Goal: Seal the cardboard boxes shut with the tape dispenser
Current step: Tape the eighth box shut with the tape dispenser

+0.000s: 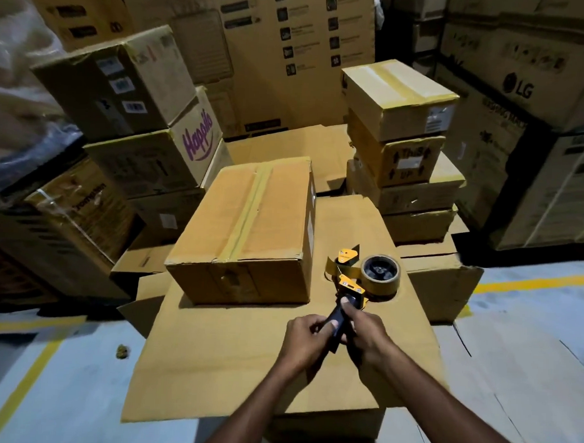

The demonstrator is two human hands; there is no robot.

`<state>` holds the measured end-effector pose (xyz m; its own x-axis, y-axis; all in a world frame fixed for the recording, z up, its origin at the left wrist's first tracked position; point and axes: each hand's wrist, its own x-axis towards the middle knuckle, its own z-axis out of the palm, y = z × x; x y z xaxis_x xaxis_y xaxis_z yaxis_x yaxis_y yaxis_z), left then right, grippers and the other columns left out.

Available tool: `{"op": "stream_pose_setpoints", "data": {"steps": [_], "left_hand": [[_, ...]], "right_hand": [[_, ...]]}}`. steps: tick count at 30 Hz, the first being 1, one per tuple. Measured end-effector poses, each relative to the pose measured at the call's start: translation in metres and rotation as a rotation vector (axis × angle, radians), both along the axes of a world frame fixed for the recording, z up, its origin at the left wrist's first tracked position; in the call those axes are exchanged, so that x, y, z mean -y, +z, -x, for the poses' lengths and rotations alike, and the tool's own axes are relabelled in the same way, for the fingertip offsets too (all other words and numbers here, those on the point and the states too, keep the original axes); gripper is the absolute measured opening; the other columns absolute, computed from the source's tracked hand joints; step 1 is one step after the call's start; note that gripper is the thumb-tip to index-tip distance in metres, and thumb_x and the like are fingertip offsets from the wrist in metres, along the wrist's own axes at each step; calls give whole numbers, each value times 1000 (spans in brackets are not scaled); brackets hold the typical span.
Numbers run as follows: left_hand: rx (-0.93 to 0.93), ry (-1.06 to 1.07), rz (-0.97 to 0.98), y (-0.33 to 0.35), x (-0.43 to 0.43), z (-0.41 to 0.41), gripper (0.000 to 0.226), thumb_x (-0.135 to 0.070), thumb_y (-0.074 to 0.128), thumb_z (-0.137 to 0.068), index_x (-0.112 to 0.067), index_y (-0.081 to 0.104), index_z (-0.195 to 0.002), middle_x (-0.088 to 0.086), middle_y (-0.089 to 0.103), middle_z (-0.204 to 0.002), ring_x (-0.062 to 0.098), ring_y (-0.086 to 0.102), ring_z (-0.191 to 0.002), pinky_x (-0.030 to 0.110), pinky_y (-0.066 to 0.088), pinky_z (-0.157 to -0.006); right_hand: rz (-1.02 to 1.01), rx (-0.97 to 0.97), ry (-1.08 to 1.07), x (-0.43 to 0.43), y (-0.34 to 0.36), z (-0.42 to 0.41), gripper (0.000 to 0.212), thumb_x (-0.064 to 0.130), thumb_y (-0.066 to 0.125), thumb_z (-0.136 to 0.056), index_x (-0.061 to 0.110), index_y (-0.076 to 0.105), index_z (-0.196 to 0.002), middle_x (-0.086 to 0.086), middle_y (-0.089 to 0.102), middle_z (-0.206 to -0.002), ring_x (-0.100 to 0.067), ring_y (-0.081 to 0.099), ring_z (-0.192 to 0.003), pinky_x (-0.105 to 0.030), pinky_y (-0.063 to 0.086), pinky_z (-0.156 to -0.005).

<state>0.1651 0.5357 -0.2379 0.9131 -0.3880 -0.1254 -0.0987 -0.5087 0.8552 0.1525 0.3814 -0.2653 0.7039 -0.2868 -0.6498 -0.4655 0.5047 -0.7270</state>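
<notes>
Both hands on the dispenser, low and just right of centre. Left hand curls round the dark handle from the left, thumb on top; right hand grips the same handle from the right, thumb stretched up toward the yellow frame. The roll sits at the far end of the dispenser, brown tape, and looks to rest on the surface, a flat sheet of cardboard laid over lower boxes. A short tab of tape sticks out at the dispenser's head. The box stands closed on the same surface, just left of the dispenser, not touching it; a tape strip runs along its top seam and down the near face. To the right behind, a stack of smaller taped boxes. On the left, more cartons, one marked Happi's. Large printed cartons along the back, an LG carton far right. Grey floor with yellow lines.
</notes>
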Motion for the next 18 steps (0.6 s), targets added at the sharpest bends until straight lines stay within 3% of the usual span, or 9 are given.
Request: {"op": "stream_pose_setpoints", "data": {"steps": [2,4,7,9,11,15,18], "left_hand": [[-141,96,89,5,4,4,15,-32,74,-93,-18,80,-94,-2,78,-80,13,74,-73,42,62,-70],[-250,94,182,10,9,9,16,-33,78,-90,-16,78,-89,6,77,-77,22,73,-67,40,59,-58],[-214,57,243,21,7,10,16,-30,79,-89,-19,77,-78,10,76,-77,22,71,-65,36,58,-60],[-208,4,270,29,3,10,19,-31,80,-89,-14,78,-83,10,77,-81,21,72,-70,34,58,-64],[-198,-91,275,33,-5,10,25,-33,80,-90,-10,76,-82,8,74,-77,21,70,-68,31,55,-63],[-128,-33,337,37,-25,-3,35,-30,76,-94,-19,66,-62,3,64,-58,19,63,-57,31,50,-60],[40,141,365,46,-42,-28,32,-32,72,-96,-16,70,-68,3,69,-65,12,63,-61,29,47,-60]], "right_hand": [[-159,2,62,5,7,-5,40,30,78,-89,0,66,-112,-21,76,-100,-37,74,-97,-51,59,-96],[-383,-4,32,5,21,-8,27,22,71,-89,-2,62,-96,-19,70,-90,-36,70,-89,-49,55,-99],[-623,36,-96,6,31,-15,17,16,62,-93,4,57,-83,-16,64,-79,-32,66,-81,-47,52,-104],[-642,71,-97,7,37,-17,23,16,61,-93,10,52,-72,-6,54,-59,-21,56,-57,-34,57,-71],[-655,66,-55,5,39,-15,29,14,63,-87,17,44,-66,2,40,-48,-13,40,-41,-23,41,-45],[-508,181,86,8,67,-13,27,16,64,-85,20,44,-67,6,35,-48,-10,32,-35,-22,31,-37],[-325,291,169,11,109,-19,28,20,65,-90,21,46,-70,6,34,-55,-11,32,-41,-25,31,-40]]}}
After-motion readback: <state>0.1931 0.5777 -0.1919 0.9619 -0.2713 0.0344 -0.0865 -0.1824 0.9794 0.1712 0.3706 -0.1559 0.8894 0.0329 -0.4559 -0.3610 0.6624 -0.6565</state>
